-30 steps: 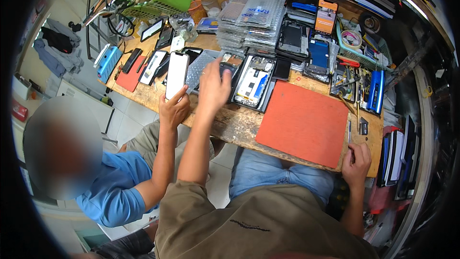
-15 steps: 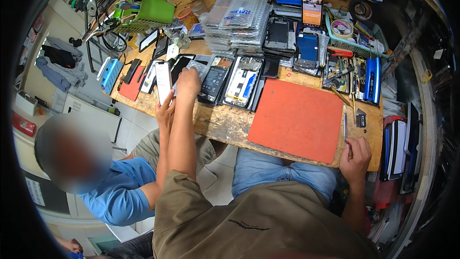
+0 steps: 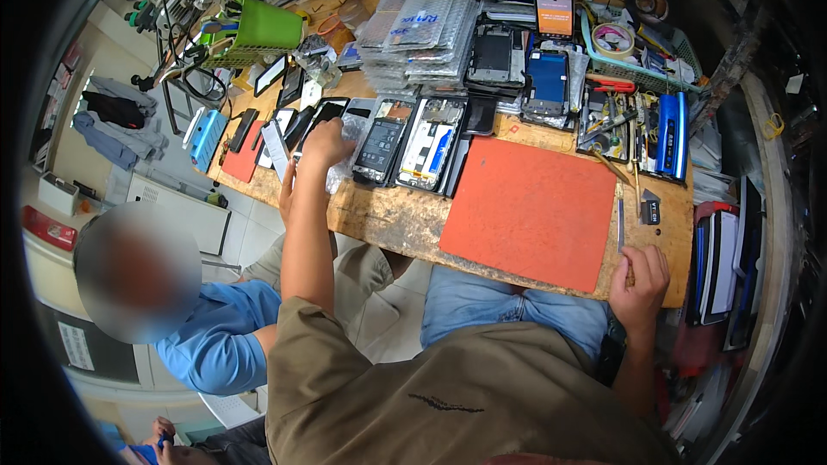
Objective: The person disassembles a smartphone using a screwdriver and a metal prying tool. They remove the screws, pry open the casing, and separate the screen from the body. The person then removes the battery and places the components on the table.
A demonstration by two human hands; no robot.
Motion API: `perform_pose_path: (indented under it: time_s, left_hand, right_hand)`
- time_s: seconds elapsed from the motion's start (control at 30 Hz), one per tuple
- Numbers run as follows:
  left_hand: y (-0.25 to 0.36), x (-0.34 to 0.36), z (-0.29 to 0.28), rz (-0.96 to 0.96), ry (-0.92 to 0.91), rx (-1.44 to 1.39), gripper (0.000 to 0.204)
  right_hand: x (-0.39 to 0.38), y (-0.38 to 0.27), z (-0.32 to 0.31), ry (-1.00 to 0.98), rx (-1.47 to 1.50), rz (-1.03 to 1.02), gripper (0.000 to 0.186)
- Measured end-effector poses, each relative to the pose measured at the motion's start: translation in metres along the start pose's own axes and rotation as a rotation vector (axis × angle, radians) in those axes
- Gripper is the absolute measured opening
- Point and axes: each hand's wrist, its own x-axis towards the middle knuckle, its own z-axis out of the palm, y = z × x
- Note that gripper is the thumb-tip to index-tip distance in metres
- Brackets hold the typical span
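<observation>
My left hand (image 3: 323, 145) reaches over to the phones on the left part of the bench. Its fingers are curled down by a black phone (image 3: 331, 108), and their tips are hidden. Clear bubble wrap (image 3: 346, 151) lies against its right side. To the right are two opened phones, one with a dark battery (image 3: 379, 148), the other with a white and blue inside (image 3: 431, 145). At the front right edge, my right hand (image 3: 639, 280) rests closed around a thin tool with a narrow metal blade (image 3: 620, 222), beside an orange-red mat (image 3: 530, 211).
A seated person in a blue shirt (image 3: 215, 336) is at my left, one hand (image 3: 288, 194) beside my forearm. Bubble-wrapped packs (image 3: 422, 34) are stacked at the back. A lit phone (image 3: 553, 4), a green basket (image 3: 267, 21) and a tool tray (image 3: 607, 125) stand around.
My left hand has shifted slightly left, with the bubble wrap now beside it. The lit phone in the other person's hand is now mostly hidden behind my wrist. My right hand stays put.
</observation>
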Motion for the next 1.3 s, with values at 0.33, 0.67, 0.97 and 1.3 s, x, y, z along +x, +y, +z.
perform_pose_path:
  time_s: [0.33,0.67,0.97,1.3]
  left_hand:
    - [0.014,0.000,0.014,-0.020,0.071,0.024,0.027]
    - [-0.057,0.064,-0.024,0.042,0.410,0.066,0.021]
    - [-0.147,0.145,0.010,-0.075,0.477,0.445,0.016]
    - [-0.168,0.150,0.030,-0.059,0.463,0.390,0.029]
  right_hand:
    - [0.000,-0.002,-0.001,0.012,-0.032,0.002,0.018]
    - [0.004,0.000,-0.004,0.059,0.014,-0.008,0.016]
    - [0.004,0.001,-0.002,0.075,-0.001,-0.018,0.018]
    - [0.000,0.002,0.002,0.053,-0.003,-0.001,0.016]
